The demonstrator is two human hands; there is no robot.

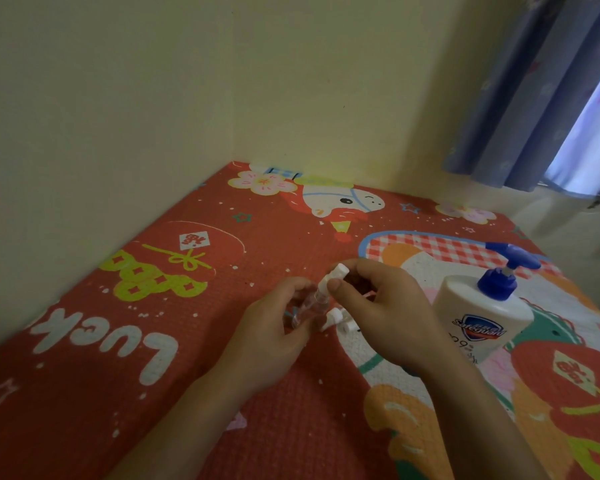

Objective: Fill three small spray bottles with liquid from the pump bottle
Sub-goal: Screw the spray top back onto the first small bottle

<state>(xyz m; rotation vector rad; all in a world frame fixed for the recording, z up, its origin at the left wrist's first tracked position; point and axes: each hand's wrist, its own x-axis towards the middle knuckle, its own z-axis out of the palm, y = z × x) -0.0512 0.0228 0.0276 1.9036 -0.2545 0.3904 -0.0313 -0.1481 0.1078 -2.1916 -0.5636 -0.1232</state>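
A corner of a room with pale yellow walls, a blue curtain (548, 98) at the window, and a red cartoon-printed mat (153, 306) laid into the corner: that is where the person works.

The pump bottle (478, 317), white with a blue pump, stands upright on the mat, and everything else lies just to its left. There the left hand (274, 334) is curled round the clear body of a small spray bottle (307, 304), holding it tilted above the mat. The right hand (378, 306), nearer the pump bottle, pinches that bottle's white spray cap (333, 275) between thumb and forefinger, as if twisting it, though I cannot tell whether on or off.

Just under the hands, between them and the pump bottle, more white caps (336, 318) lie on the mat, belonging, I take it, to the other small bottles. Those bottles are mostly hidden by the hands, so I cannot tell whether their caps are on.

I cannot make out whether the held bottle has liquid in it. The pump nozzle points away from the hands and nothing sits under it. My guess is the work is early, with the filling of all three possibly still ahead, but the view does not settle it.
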